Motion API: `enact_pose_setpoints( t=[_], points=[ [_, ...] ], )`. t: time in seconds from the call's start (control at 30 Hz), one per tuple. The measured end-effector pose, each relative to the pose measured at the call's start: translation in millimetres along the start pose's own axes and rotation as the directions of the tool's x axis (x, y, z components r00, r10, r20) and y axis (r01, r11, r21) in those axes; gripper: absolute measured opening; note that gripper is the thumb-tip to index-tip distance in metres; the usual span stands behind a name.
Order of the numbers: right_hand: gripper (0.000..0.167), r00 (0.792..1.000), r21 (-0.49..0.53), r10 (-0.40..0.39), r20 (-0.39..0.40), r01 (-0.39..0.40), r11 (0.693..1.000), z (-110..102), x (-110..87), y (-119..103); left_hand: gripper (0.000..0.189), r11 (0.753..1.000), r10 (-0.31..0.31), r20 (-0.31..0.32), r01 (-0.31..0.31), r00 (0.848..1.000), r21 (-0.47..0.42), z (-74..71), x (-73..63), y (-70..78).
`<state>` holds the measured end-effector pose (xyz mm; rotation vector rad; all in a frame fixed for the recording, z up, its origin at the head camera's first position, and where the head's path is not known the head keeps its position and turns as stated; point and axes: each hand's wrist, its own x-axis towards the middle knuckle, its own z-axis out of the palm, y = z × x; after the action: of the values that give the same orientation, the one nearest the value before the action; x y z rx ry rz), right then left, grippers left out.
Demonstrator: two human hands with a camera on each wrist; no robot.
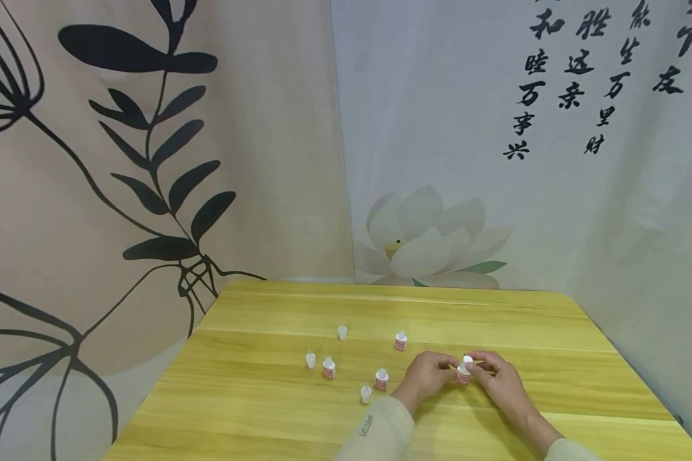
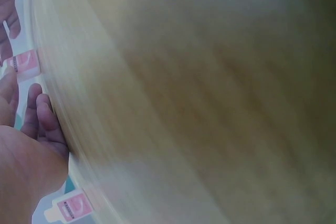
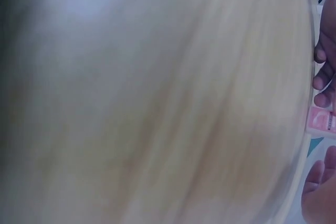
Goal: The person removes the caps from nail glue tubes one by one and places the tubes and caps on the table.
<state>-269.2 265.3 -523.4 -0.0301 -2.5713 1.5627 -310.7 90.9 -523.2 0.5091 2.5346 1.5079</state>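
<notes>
My left hand (image 1: 428, 376) pinches a small bottle (image 1: 464, 378) with a pink-and-white label, just above the table's right half. At its top, my right hand (image 1: 500, 384) holds a white cap (image 1: 468, 360) between thumb and fingers; whether the cap is seated cannot be seen. The left wrist view shows the held bottle (image 2: 26, 64) between both hands, its label facing the camera. Only the pink lower part of the bottle (image 3: 321, 119) appears at the right wrist view's edge.
Left of my hands stand three similar bottles (image 1: 401, 341), (image 1: 381, 380), (image 1: 329, 369). Loose white caps (image 1: 343, 333), (image 1: 311, 360), (image 1: 366, 394) are among them. The wooden table (image 1: 254, 410) meets a printed curtain (image 1: 282, 160) at the back.
</notes>
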Motion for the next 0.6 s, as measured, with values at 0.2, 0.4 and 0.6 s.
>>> enact_pose_setpoints(
  t=[0.2, 0.4, 0.6],
  points=[
    [0.051, 0.999, 0.028, 0.035, 0.011, -0.035, 0.999, -1.1, -1.4, -1.6, 0.012, 1.0, -0.007, 0.005, 0.007, 1.0, 0.01, 0.1, 0.8, -1.0],
    [0.049, 0.998, 0.02, 0.057, -0.012, -0.057, 0.998, -0.7, -0.7, -1.5, 0.01, 1.0, 0.008, 0.0, -0.008, 1.0, 0.018, -0.9, -0.6, 1.1],
    [0.047, 0.999, 0.009, 0.026, -0.025, -0.026, 1.0, -0.9, -0.8, -1.5, 0.011, 1.0, 0.007, 0.001, -0.007, 1.0, 0.0, -0.8, -2.0, 2.0]
  ],
)
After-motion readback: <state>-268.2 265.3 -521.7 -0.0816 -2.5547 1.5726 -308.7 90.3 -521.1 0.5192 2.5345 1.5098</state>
